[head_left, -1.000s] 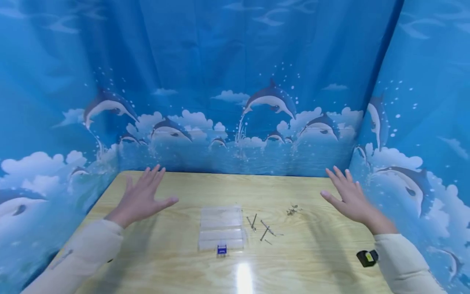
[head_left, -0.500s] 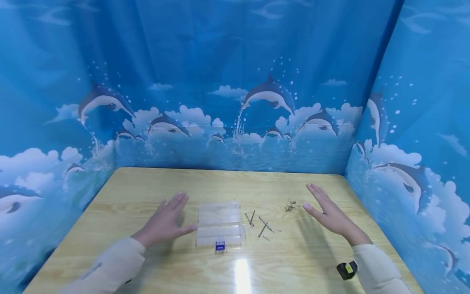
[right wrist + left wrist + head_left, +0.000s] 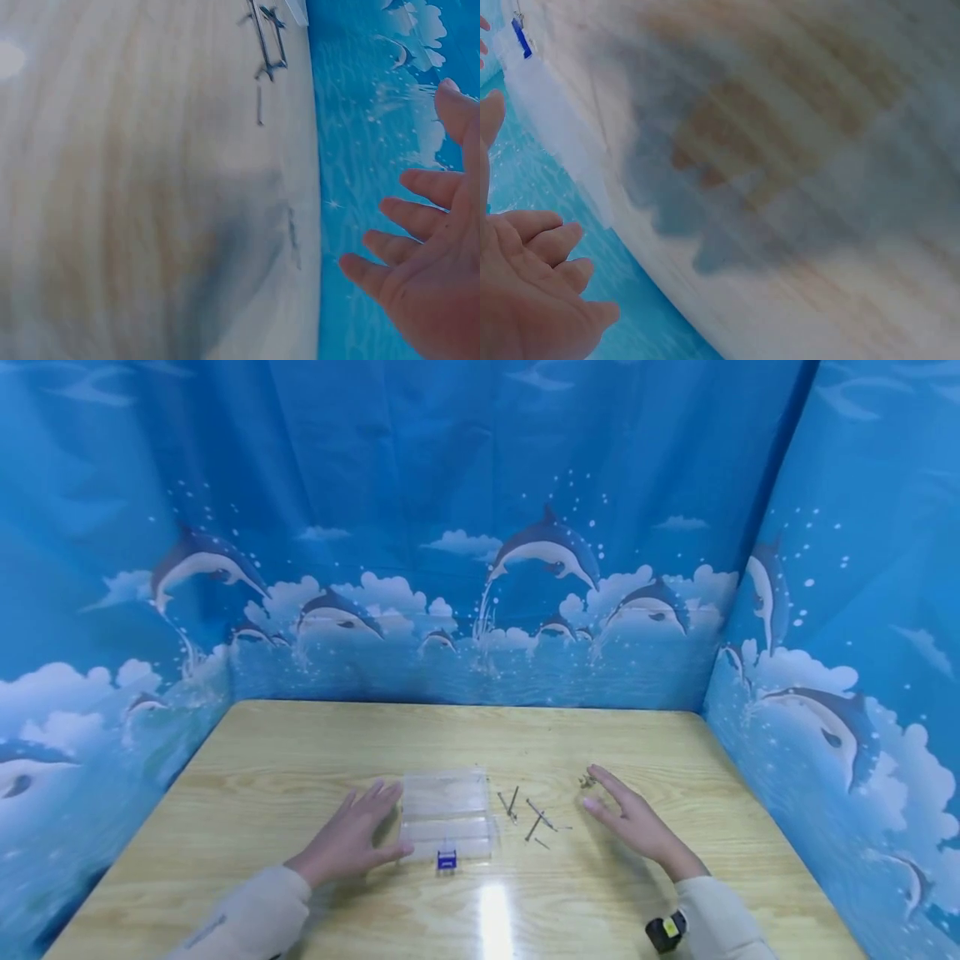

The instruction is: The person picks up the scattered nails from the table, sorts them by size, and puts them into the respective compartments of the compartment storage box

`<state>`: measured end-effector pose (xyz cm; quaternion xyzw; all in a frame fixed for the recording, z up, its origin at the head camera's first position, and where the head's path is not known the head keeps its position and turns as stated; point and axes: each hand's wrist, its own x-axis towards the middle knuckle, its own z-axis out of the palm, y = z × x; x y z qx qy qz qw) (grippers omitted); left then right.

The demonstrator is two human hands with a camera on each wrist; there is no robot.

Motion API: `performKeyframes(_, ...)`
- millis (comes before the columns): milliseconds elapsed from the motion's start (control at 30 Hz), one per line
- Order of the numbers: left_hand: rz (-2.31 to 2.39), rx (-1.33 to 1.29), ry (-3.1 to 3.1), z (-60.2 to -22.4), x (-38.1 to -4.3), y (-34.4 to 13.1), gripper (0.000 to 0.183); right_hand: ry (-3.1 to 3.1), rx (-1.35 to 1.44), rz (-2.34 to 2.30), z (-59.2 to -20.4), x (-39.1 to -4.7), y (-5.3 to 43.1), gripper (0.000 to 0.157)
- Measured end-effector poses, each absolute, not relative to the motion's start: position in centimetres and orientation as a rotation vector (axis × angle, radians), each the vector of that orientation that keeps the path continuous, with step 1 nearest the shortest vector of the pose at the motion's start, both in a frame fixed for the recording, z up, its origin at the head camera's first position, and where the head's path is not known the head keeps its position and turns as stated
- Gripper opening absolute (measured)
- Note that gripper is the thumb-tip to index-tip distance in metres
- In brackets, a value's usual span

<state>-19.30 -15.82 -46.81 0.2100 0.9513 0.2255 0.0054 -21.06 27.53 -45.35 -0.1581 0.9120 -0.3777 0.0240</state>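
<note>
In the head view my left hand (image 3: 356, 837) is beside the left edge of a clear plastic box (image 3: 446, 795), its fingers loosely spread. Whether it touches the box I cannot tell. A blue clasp (image 3: 447, 860) sits at the box's front edge, and shows as well in the left wrist view. Over to the right, my right hand (image 3: 633, 822) reaches toward a small pile of tiny metal pieces (image 3: 585, 782), partly hidden by its fingertips. Its fingers are extended and nothing is held. Between box and right hand lie several long nails or screws (image 3: 538, 820), too small to tell which.
The light wood-grain table (image 3: 315, 739) ends at a blue dolphin-print curtain (image 3: 420, 668), which hangs behind it and on both sides. A bright reflection lies on the tabletop in front of the box. A black device (image 3: 665, 932) is by the right sleeve.
Both hands have come down and inward from above the table's sides. The left is now beside the box, the right close to the pile. The loose metal pieces and box look unmoved.
</note>
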Motion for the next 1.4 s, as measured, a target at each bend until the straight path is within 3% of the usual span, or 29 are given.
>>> performKeyframes(667,0.686,0.637,2.95,-47.8,-18.4,-15.5,0.079,2.516,-0.144,-1.613,-49.1,-21.2,24.4,0.054)
performKeyframes(1400,0.729,0.6,2.951,-48.0,-18.4,-14.9,0.077,2.771,0.04,-1.546,-50.4,-21.7,22.1,0.021)
